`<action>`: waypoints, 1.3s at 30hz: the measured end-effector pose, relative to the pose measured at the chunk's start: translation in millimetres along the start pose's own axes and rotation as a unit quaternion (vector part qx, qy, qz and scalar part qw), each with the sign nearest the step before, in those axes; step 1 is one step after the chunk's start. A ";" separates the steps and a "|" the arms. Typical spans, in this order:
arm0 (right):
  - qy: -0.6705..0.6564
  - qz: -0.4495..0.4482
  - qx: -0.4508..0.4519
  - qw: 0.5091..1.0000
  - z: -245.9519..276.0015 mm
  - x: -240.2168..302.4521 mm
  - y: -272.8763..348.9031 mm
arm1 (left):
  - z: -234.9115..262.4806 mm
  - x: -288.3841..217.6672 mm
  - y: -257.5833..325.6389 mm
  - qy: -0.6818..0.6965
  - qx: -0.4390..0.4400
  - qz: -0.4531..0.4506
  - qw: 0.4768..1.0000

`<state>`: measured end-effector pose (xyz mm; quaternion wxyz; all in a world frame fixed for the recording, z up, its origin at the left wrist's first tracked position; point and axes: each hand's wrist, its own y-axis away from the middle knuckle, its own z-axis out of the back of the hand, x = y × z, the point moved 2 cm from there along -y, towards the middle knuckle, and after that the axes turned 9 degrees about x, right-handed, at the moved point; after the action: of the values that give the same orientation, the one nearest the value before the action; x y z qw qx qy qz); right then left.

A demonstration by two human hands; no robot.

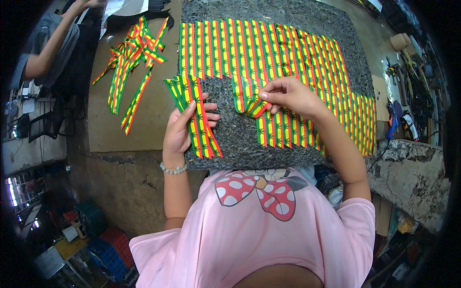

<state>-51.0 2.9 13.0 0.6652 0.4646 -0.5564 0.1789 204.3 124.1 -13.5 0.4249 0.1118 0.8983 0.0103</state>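
Striped sheet [288,62] on the grey pad: right hand [288,96] pinches a half-peeled strip [247,103], which might tear; left hand [185,129] clasps loose strips [194,117]

The left hand [180,129] is gripping a fanned bundle of striped strips [194,113] over the near edge of the grey felt pad [230,139]. The right hand [288,96] is pinching a folded strip [247,102] off the striped sheet [269,53] lying across the pad, while loose strips [132,62] are lying on the brown table [153,120] near its left edge.
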 end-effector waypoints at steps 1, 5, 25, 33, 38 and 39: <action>0.015 -0.002 -0.010 1.000 2.6 1.6 -0.2 | 0.5 0.1 0.2 -0.002 -0.003 -0.001 1.000; 0.104 0.057 -0.069 0.991 7.7 9.6 -3.1 | 0.9 -0.3 0.8 -0.004 -0.006 0.005 1.000; 0.339 0.207 -0.113 0.911 -29.3 17.8 15.3 | -8.3 -3.6 -1.5 -0.003 -0.022 0.040 0.999; 0.433 0.345 -0.023 0.833 -61.4 10.2 40.0 | -7.3 -2.6 -0.6 -0.004 -0.028 0.026 0.999; 0.552 0.335 0.003 0.764 -83.1 -3.9 43.8 | -3.9 -1.1 -0.1 0.002 -0.003 0.016 1.000; 0.566 0.342 -0.005 0.750 -85.1 -6.1 43.8 | -3.4 -1.0 -0.1 0.002 -0.002 0.013 1.000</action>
<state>-37.1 96.2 30.2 0.7552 0.0537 -0.2002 0.6218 202.3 124.0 -10.6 0.4235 0.1226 0.8974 0.0177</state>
